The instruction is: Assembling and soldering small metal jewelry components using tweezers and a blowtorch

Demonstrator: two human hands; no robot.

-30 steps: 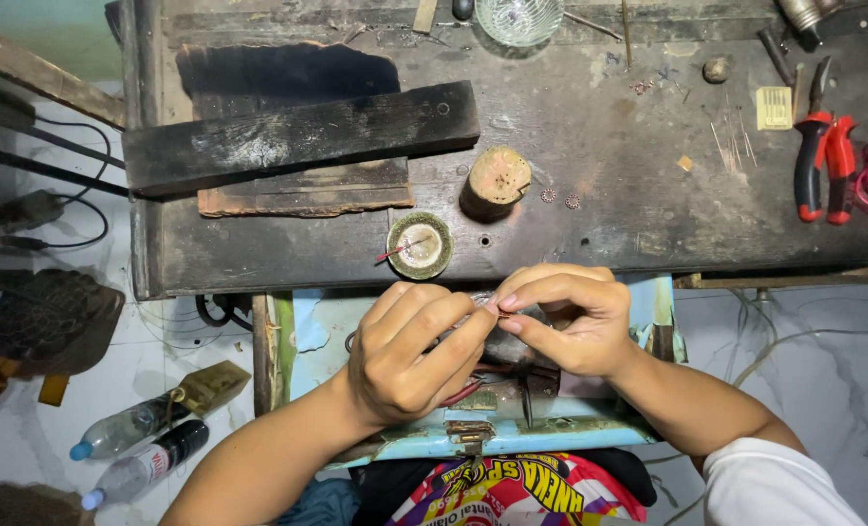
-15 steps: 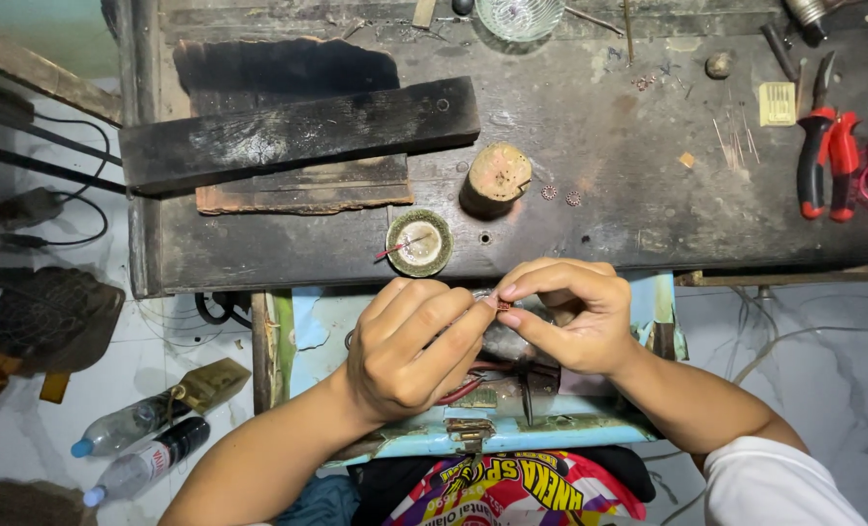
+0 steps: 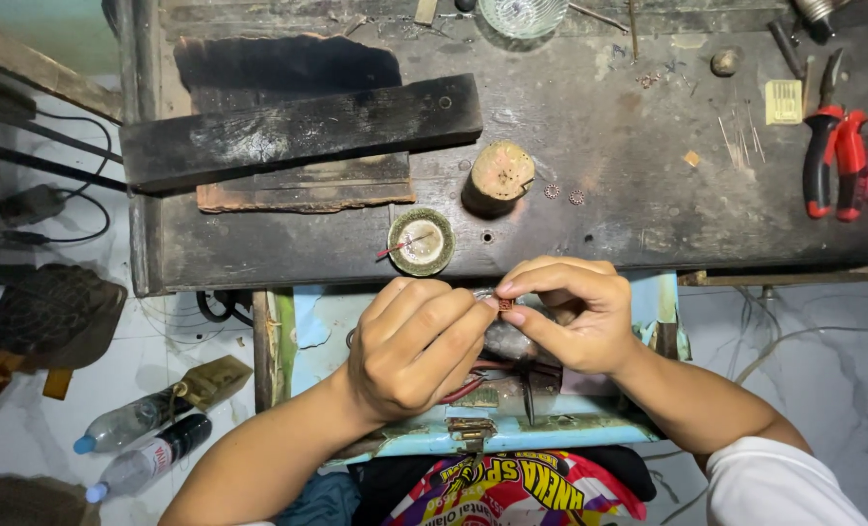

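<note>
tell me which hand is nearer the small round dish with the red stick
Left. The left hand sits just below the round dish; the right hand is below and off to its right.

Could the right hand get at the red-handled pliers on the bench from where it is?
Probably yes. The pliers lie in the open on the bench's right side, with nothing between them and the right hand. But its fingers are pinching a tiny piece.
</note>
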